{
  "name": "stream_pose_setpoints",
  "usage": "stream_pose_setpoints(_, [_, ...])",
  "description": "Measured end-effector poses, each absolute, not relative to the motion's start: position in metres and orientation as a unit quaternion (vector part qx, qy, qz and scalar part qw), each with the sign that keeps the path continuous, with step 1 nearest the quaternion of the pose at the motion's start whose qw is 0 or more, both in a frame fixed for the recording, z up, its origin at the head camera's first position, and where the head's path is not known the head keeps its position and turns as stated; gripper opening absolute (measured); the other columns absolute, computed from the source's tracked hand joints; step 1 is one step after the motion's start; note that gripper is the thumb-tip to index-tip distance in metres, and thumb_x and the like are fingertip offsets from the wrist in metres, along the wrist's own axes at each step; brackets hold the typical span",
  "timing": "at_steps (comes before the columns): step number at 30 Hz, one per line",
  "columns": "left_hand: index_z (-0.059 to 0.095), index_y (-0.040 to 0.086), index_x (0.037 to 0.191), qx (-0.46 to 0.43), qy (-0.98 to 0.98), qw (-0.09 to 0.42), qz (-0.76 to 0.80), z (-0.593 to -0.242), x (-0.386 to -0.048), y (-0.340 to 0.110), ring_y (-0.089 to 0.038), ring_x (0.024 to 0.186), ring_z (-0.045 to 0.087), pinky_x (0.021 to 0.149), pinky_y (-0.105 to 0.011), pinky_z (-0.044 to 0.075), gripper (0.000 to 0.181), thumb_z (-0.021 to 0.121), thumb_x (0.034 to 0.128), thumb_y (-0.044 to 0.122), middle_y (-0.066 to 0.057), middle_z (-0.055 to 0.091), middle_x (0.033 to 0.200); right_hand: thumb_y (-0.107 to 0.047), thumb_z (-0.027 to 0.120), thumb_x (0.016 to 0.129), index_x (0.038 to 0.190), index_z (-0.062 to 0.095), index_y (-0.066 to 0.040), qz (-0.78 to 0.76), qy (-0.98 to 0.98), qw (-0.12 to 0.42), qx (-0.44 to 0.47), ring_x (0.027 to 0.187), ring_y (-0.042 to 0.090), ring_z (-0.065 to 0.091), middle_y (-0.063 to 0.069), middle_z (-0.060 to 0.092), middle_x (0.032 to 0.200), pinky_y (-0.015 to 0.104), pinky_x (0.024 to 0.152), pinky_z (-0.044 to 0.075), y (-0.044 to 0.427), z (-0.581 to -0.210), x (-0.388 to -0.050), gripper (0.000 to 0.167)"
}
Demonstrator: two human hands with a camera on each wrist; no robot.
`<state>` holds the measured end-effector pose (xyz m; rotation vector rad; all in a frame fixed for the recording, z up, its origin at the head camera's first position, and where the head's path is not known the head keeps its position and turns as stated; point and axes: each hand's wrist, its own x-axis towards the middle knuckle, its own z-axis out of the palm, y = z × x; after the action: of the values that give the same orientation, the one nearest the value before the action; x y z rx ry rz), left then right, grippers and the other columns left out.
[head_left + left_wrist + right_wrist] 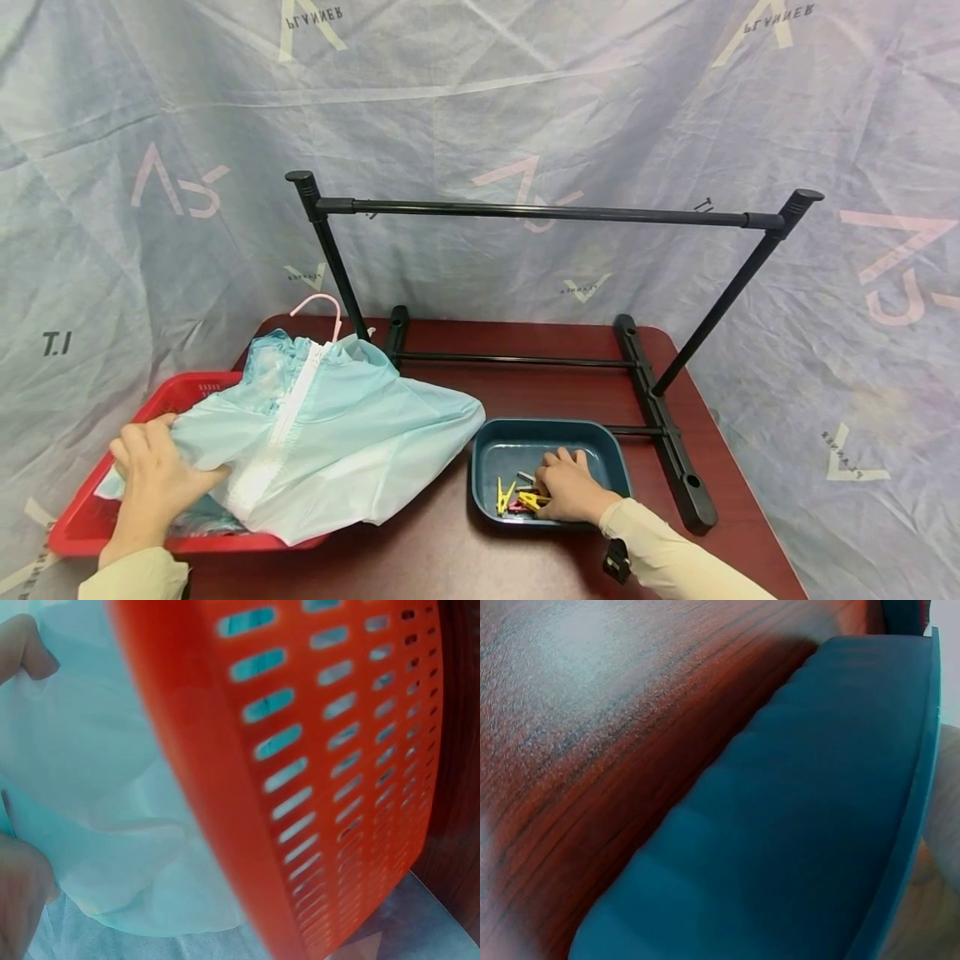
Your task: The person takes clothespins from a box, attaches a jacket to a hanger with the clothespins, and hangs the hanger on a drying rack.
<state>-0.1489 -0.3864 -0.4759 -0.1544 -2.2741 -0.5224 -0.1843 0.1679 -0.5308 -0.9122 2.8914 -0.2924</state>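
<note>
Left hand (152, 475) pinching jacket (337, 450), left of tray (513, 454).
Right hand (568, 485) inside tray, at yellow clips (530, 500); can't tell if pinching.

Left hand (153, 477) grips; right hand (570, 490) dips, fingers bent.

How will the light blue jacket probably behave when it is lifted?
The light blue jacket will likely be floppy: its cloth wrinkles and drapes over the red basket. It seems light for its size, as the fabric looks thin. The pink hook is probably stiff, since it stands curved above the cloth.
</note>
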Motion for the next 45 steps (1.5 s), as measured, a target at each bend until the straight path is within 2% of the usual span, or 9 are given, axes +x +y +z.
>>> stream_pose_setpoints(9, [0.035, -0.017, 0.109, -0.060, -0.899, 0.383, -0.204, -0.475, -0.151, -0.386, -0.056, 0.089, 0.025, 0.073, -0.062, 0.012, 0.115, 0.035, 0.0714, 0.092, -0.040, 0.029, 0.097, -0.030, 0.089, 0.067, 0.066, 0.055, -0.021, -0.127, 0.947, 0.058, -0.289, 0.071, 0.011, 0.036, -0.016, 0.042, 0.059, 0.042, 0.071, 0.023, 0.173, -0.526, -0.187, 0.035])
stream_pose_setpoints(19, [0.036, -0.018, 0.110, -0.064, -0.895, 0.389, -0.209, -0.474, -0.153, -0.386, -0.057, 0.089, 0.025, 0.072, -0.062, 0.012, 0.113, 0.040, 0.0724, 0.089, -0.040, 0.029, 0.096, -0.027, 0.089, 0.067, 0.067, 0.057, -0.022, -0.134, 0.946, 0.062, -0.289, 0.069, 0.011, 0.035, -0.017, 0.042, 0.058, 0.042, 0.071, 0.022, 0.175, -0.518, -0.188, 0.033])
stream_pose_setpoints(26, [0.035, -0.020, 0.111, -0.067, -0.894, 0.385, -0.217, -0.474, -0.151, -0.385, -0.058, 0.089, 0.023, 0.072, -0.063, 0.012, 0.095, 0.056, 0.0654, 0.061, -0.041, 0.028, 0.095, -0.027, 0.089, 0.068, 0.070, 0.062, -0.021, -0.131, 0.945, 0.061, -0.295, 0.070, 0.011, 0.035, -0.018, 0.044, 0.061, 0.042, 0.072, 0.023, 0.175, -0.513, -0.187, 0.028])
stream_pose_setpoints(29, [0.035, -0.018, 0.112, -0.057, -0.900, 0.371, -0.223, -0.473, -0.150, -0.386, -0.057, 0.091, 0.023, 0.073, -0.062, 0.013, 0.088, 0.071, 0.0614, 0.045, -0.040, 0.029, 0.097, -0.026, 0.089, 0.068, 0.072, 0.064, -0.019, -0.133, 0.943, 0.059, -0.298, 0.071, 0.012, 0.036, -0.017, 0.045, 0.061, 0.043, 0.071, 0.024, 0.175, -0.512, -0.187, 0.026])
stream_pose_setpoints(33, [0.035, -0.016, 0.112, -0.047, -0.905, 0.357, -0.227, -0.472, -0.149, -0.386, -0.056, 0.093, 0.024, 0.074, -0.061, 0.013, 0.086, 0.079, 0.0444, 0.014, -0.039, 0.029, 0.099, -0.025, 0.088, 0.067, 0.074, 0.069, -0.017, -0.133, 0.944, 0.063, -0.295, 0.071, 0.012, 0.037, -0.016, 0.050, 0.061, 0.043, 0.072, 0.024, 0.175, -0.507, -0.187, 0.022])
stream_pose_setpoints(37, [0.035, -0.018, 0.111, -0.056, -0.901, 0.370, -0.218, -0.473, -0.150, -0.386, -0.057, 0.091, 0.023, 0.073, -0.062, 0.013, 0.091, 0.073, 0.0646, 0.051, -0.040, 0.029, 0.097, -0.024, 0.088, 0.068, 0.078, 0.075, -0.013, -0.134, 0.944, 0.064, -0.294, 0.071, 0.012, 0.038, -0.011, 0.061, 0.066, 0.043, 0.072, 0.026, 0.175, -0.502, -0.187, 0.019])
stream_pose_setpoints(40, [0.035, -0.018, 0.111, -0.058, -0.900, 0.372, -0.218, -0.474, -0.150, -0.387, -0.057, 0.090, 0.023, 0.073, -0.062, 0.012, 0.093, 0.067, 0.0668, 0.058, -0.040, 0.028, 0.097, -0.022, 0.089, 0.069, 0.079, 0.077, -0.011, -0.137, 0.943, 0.062, -0.297, 0.072, 0.012, 0.039, -0.007, 0.066, 0.071, 0.043, 0.071, 0.026, 0.175, -0.500, -0.187, 0.019])
stream_pose_setpoints(43, [0.035, -0.017, 0.111, -0.048, -0.905, 0.360, -0.223, -0.473, -0.148, -0.387, -0.056, 0.092, 0.023, 0.073, -0.061, 0.013, 0.088, 0.083, 0.0544, 0.030, -0.040, 0.028, 0.099, -0.022, 0.089, 0.069, 0.081, 0.078, -0.012, -0.138, 0.943, 0.059, -0.297, 0.072, 0.012, 0.038, -0.007, 0.067, 0.074, 0.043, 0.071, 0.025, 0.176, -0.499, -0.188, 0.019])
stream_pose_setpoints(45, [0.035, -0.016, 0.112, -0.040, -0.908, 0.353, -0.225, -0.472, -0.148, -0.386, -0.056, 0.093, 0.023, 0.074, -0.061, 0.014, 0.088, 0.083, 0.0429, 0.009, -0.039, 0.029, 0.100, -0.022, 0.089, 0.069, 0.082, 0.078, -0.013, -0.134, 0.944, 0.060, -0.295, 0.072, 0.012, 0.038, -0.007, 0.066, 0.075, 0.043, 0.071, 0.024, 0.176, -0.499, -0.189, 0.019])
